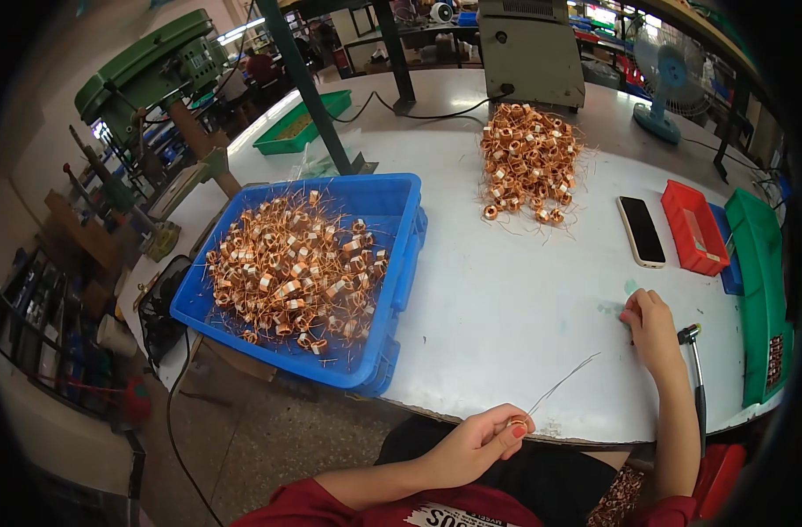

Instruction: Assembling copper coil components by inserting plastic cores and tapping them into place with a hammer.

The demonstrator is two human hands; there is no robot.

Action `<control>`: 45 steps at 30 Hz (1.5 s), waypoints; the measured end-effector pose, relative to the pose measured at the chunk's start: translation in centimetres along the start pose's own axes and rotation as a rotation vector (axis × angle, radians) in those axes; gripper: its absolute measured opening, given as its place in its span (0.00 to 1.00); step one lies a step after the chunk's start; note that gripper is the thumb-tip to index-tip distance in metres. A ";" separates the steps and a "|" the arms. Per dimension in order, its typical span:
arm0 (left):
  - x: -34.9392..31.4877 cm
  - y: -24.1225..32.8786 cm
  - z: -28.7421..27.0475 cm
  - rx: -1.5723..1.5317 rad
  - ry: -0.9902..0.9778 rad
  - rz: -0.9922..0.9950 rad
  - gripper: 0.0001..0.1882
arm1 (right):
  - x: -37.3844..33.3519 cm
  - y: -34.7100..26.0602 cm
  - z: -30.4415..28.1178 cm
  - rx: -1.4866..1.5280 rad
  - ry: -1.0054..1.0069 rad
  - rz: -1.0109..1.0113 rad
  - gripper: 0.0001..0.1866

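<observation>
Near the table's front edge, my left hand (484,439) pinches a small copper wire coil (518,424) between thumb and fingers. Two thin wire leads (562,383) reach up and to the right from it. Over on the right, my right hand (652,332) rests at the tabletop with its fingers curled together; what they hold, if anything, is hidden. A small hammer (693,351) with a dark handle lies just right of that hand. To the left, a blue bin (401,228) holds a heap of copper coils (287,272) with white wrapping.
Another pile of coils (533,162) sits at the back, before a grey machine (533,53). Along the right are a phone (641,232), a red tray (695,228), a long green tray (752,307) and a fan (664,79). A green drill press (151,66) stands at left.
</observation>
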State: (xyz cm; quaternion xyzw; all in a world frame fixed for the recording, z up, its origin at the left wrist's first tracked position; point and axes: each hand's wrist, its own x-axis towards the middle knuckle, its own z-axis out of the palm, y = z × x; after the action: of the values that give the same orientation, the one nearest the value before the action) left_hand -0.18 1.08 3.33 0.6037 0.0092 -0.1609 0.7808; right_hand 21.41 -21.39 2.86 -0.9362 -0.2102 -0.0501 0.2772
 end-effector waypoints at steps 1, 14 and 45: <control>0.0 0.1 0.2 -0.017 -0.017 0.002 0.12 | -0.1 -0.2 -0.3 0.003 0.009 -0.018 0.02; 1.0 -0.4 0.2 -0.378 -0.003 -0.140 0.18 | -2.4 -2.3 -1.5 0.171 0.142 0.073 0.03; 1.8 -3.1 0.1 -0.219 -0.032 -0.115 0.15 | -12.9 -10.2 4.0 0.218 0.042 -0.350 0.15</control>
State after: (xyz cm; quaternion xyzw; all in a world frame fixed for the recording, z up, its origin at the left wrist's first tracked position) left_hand 0.68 -0.11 0.03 0.5108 0.0487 -0.2129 0.8315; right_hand 5.33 -16.21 1.86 -0.8486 -0.3680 -0.0939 0.3682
